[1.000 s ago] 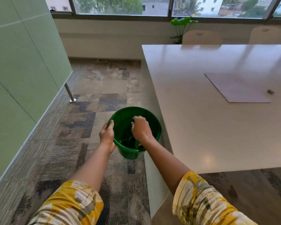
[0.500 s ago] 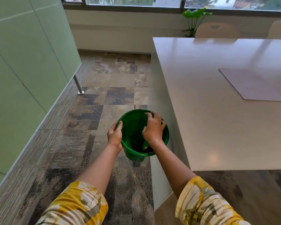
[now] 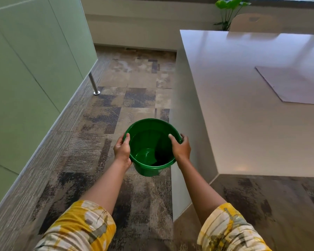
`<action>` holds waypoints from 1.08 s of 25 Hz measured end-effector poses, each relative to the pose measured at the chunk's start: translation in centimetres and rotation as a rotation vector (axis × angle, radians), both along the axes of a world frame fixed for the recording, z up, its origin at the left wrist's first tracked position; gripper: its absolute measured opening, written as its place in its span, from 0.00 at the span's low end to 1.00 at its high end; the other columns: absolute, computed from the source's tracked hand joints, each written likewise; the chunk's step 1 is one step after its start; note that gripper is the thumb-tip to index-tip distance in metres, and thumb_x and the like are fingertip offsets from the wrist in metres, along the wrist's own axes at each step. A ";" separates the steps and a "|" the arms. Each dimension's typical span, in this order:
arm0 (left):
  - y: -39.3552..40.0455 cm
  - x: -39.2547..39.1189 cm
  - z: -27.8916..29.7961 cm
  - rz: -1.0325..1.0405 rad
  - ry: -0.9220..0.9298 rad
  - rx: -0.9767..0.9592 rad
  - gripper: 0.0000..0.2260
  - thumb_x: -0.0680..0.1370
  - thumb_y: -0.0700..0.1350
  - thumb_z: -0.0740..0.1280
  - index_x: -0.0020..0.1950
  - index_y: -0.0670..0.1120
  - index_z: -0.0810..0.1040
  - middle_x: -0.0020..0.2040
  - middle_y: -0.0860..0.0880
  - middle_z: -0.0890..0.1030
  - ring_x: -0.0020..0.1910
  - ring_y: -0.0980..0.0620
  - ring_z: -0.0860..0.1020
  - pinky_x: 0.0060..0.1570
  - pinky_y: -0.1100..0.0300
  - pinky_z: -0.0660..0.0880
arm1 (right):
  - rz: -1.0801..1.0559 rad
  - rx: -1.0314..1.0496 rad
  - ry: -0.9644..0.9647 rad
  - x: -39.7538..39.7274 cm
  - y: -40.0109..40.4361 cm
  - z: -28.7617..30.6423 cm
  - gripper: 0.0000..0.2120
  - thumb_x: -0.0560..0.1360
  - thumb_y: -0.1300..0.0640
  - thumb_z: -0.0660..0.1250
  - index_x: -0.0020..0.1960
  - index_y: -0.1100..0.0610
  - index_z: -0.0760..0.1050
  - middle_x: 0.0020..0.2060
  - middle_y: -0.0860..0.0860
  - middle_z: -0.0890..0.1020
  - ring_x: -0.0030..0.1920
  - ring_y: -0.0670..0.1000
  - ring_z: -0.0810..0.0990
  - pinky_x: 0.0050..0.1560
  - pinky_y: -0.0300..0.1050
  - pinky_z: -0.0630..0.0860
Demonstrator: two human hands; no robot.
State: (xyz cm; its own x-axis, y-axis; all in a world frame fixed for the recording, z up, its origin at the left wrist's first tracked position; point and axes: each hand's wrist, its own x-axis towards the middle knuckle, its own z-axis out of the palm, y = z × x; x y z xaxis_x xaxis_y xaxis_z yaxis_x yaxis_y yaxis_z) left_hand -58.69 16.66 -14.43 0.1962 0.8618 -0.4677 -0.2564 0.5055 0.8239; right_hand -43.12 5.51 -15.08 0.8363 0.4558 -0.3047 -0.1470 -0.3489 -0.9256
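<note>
Fingers [image 3: 186,141] of left hand [image 3: 122,151] and right hand [image 3: 182,149] are clasping the green bucket [image 3: 149,140]; swinging it risks striking the bench [image 3: 243,124].

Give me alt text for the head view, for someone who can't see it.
A person's left hand and right hand grip a green bucket by opposite sides of its rim over patterned carpet. A white table bearing a grey mat stands right of it; a pale green wall runs along the left.

single head view, steeply down, close above hands [image 3: 152,151]
</note>
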 end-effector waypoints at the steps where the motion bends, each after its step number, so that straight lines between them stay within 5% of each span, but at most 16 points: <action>1: -0.3 -0.5 -0.1 0.008 0.004 -0.001 0.13 0.82 0.44 0.66 0.66 0.46 0.78 0.62 0.41 0.81 0.61 0.38 0.79 0.59 0.34 0.76 | -0.027 0.057 0.135 -0.4 -0.2 -0.4 0.25 0.75 0.42 0.68 0.68 0.51 0.72 0.63 0.54 0.78 0.61 0.56 0.77 0.64 0.58 0.75; 5: -1.8 -2.1 -1.0 0.053 -0.001 0.002 0.11 0.82 0.43 0.66 0.63 0.46 0.80 0.61 0.43 0.82 0.60 0.39 0.80 0.59 0.36 0.76 | -0.064 0.207 0.349 -1.5 -1.3 -2.6 0.17 0.78 0.49 0.66 0.65 0.53 0.77 0.59 0.54 0.80 0.60 0.57 0.78 0.62 0.60 0.77; 8: -2.8 -2.7 -2.1 0.086 0.006 0.006 0.07 0.81 0.43 0.67 0.57 0.49 0.82 0.55 0.47 0.83 0.59 0.41 0.80 0.59 0.38 0.77 | -0.038 0.165 0.320 -1.9 -2.1 -4.2 0.17 0.78 0.55 0.68 0.66 0.55 0.76 0.59 0.56 0.81 0.58 0.58 0.80 0.60 0.59 0.79; 12: -4.6 -2.5 -3.9 0.139 0.073 0.015 0.14 0.80 0.43 0.68 0.66 0.43 0.79 0.61 0.43 0.81 0.61 0.40 0.79 0.58 0.42 0.78 | -0.030 -0.030 0.306 -2.2 -2.9 -7.3 0.18 0.78 0.58 0.66 0.67 0.57 0.74 0.60 0.57 0.80 0.58 0.59 0.79 0.62 0.58 0.77; 20: -5.4 -3.2 -10.2 0.089 0.134 0.047 0.12 0.80 0.45 0.69 0.63 0.47 0.79 0.60 0.45 0.81 0.60 0.43 0.79 0.60 0.41 0.77 | -0.087 -0.104 0.271 -3.0 -3.0 -13.5 0.16 0.81 0.59 0.60 0.68 0.58 0.74 0.62 0.59 0.79 0.60 0.61 0.78 0.64 0.58 0.75; 27: -2.2 -2.6 -21.3 -0.017 0.173 0.074 0.13 0.81 0.47 0.68 0.65 0.48 0.78 0.57 0.48 0.82 0.55 0.47 0.80 0.55 0.46 0.80 | -0.137 -0.103 0.255 -3.4 -0.8 -23.6 0.20 0.82 0.57 0.59 0.74 0.57 0.67 0.69 0.57 0.73 0.66 0.59 0.74 0.67 0.57 0.73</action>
